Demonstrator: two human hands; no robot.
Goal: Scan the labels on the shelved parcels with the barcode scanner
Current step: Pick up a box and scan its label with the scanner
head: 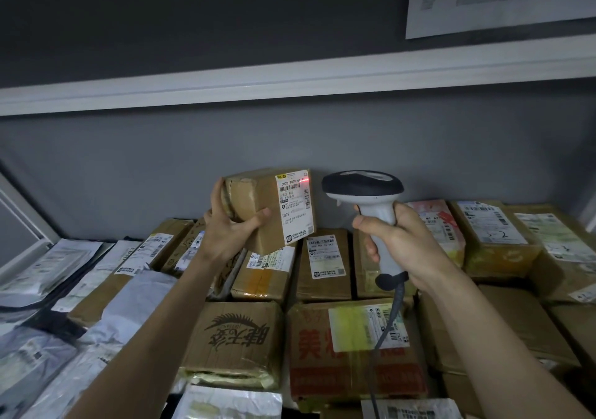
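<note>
Presently left hand [230, 228] grips box [258, 207] lifted off the stack, label [295, 205] turned to 3 o'clock so scanner [364, 192], clasped in right hand [396, 244], lands its red line there.

Brown corrugated cardboard on the raised parcel [258, 205], matt, creased at its edges, wrapped in glossy clear tape. White paper label [295, 207], smooth and faintly shiny, black print. Barcode scanner [371, 205] in smooth plastic: pale grey matt handle, dark satin head. Coiled dark cable [385, 331], rubbery. Grey poly mailers [106, 309] along the shelf's left edge, crinkled, slick. Red-printed carton [351, 354] near the front edge under glossy yellowed tape. Matt grey painted wall [290, 141].
</note>
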